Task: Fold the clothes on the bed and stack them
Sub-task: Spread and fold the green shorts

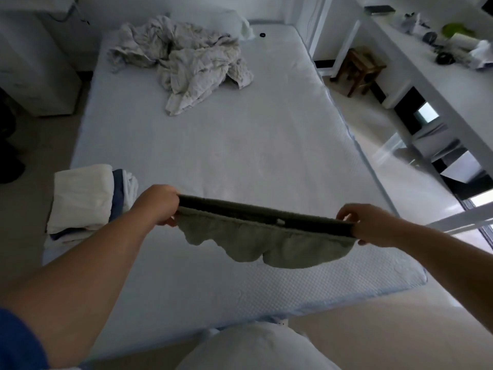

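A grey-green garment [269, 241] with a dark waistband hangs stretched in the air over the near part of the bed [240, 156]. My left hand [160, 205] grips its left end and my right hand [370, 225] grips its right end. A stack of folded clothes [80, 198], white on top with blue beneath, sits on the bed's near left corner, just left of my left hand. A crumpled pale sheet or garment [186, 62] lies in a heap at the far end.
A white pillow [213, 20] and a small dark ring [262, 35] lie at the head of the bed. A white shelf unit [426, 62] with clutter runs along the right, with a wooden stool [360, 68] on the floor. A white cabinet [34, 62] stands at left.
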A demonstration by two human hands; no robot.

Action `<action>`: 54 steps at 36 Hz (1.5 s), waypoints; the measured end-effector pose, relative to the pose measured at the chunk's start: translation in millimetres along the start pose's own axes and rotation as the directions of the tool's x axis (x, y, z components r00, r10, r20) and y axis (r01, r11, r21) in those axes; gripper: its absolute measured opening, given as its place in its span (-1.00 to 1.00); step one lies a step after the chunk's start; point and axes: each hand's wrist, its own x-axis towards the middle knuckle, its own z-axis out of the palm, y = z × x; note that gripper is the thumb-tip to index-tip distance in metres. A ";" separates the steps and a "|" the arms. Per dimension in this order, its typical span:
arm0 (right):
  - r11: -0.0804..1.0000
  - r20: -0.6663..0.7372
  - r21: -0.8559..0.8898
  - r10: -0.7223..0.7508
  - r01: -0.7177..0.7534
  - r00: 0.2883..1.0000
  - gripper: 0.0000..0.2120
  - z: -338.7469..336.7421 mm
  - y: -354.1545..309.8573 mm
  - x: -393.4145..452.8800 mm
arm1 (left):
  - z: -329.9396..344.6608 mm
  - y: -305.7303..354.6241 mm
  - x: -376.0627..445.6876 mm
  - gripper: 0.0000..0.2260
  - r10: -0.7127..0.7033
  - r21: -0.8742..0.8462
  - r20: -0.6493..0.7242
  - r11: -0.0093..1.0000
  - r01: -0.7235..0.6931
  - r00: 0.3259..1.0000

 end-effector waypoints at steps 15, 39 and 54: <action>0.948 -0.201 0.302 0.165 -0.099 0.966 -0.75 42.1 76.1 43.6 | 108.9 26.2 18.3 -0.88 -0.181 -0.593 0.081 0.782 0.193 0.980; 0.952 -0.001 0.047 0.303 -0.302 0.953 -0.85 -37.7 233.1 141.0 | 184.1 158.9 44.6 -0.63 0.044 0.576 0.442 0.752 -0.321 0.896; 0.921 -0.538 0.387 0.266 -0.046 0.800 -0.73 -176.5 244.8 185.0 | 209.4 330.7 140.1 -0.73 0.174 -0.301 0.001 0.939 -0.165 0.985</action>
